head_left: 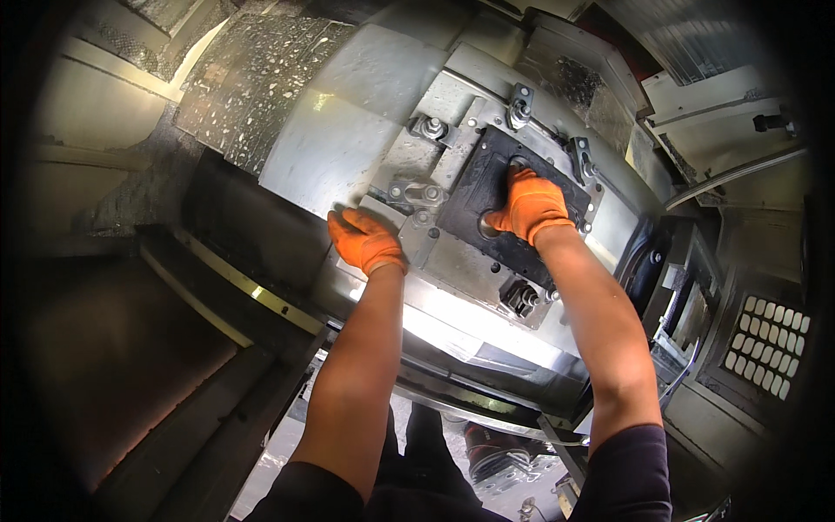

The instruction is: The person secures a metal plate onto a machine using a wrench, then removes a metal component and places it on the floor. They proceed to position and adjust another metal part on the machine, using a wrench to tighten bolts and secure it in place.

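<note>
Atop the metal fixture (448, 261), among its bolted clamps (520, 111), lies the black plate (478, 193). The right hand (537, 207) grasps it from above, thumb at one of its round holes (485, 230), fingers bent at the other. At the fixture's left edge rests the left hand (365, 239), fingers loosely curled; whether they hold anything is hidden. The plate should be stiff and fairly heavy, its face likely slick, so the hole rims should offer the surest purchase.
</note>
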